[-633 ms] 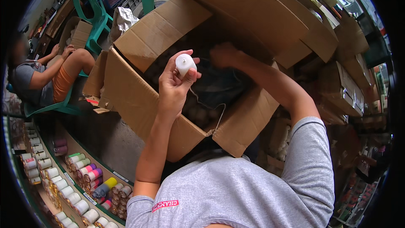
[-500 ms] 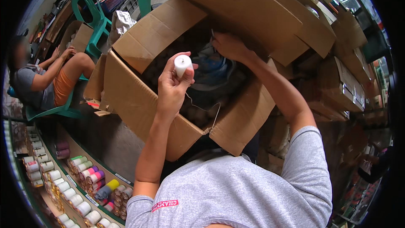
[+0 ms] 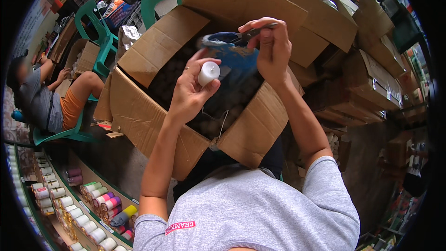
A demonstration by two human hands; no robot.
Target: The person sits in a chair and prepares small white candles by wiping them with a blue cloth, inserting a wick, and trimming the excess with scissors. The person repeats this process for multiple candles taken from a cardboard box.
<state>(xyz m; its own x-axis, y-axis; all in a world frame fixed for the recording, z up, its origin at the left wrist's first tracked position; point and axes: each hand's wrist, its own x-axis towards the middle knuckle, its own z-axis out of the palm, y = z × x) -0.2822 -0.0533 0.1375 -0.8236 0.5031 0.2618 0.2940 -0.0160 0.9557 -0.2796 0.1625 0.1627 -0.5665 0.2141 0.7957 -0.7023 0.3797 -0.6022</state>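
A short white candle (image 3: pixel 209 74) with a wick at its top is gripped in my left hand (image 3: pixel 188 88), upright above the open cardboard box (image 3: pixel 153 121). My right hand (image 3: pixel 274 49) is raised at the far right of the opening. Its fingers are closed around a slim, dark grey tool (image 3: pixel 255 32), partly hidden by the fingers, so its kind is unclear. Just below lies a blue plastic bag or lined container (image 3: pixel 237 60), blurred. Many pale round items lie in the shadow inside the box, too dark to name. A thin pale string (image 3: pixel 224 121) hangs over the box's near corner.
Box flaps stand up on the far side. Stacked cartons (image 3: pixel 371 83) are at the right. A person (image 3: pixel 42 93) sits on a green chair (image 3: pixel 69 132) at the left. A curved shelf of white and coloured spools or candles (image 3: pixel 88 223) runs along the lower left.
My right hand has come up out of the box, moving right and nearer, with the dark tool now showing. My left hand still holds the candle, slightly lower. The whole view has shifted a little.
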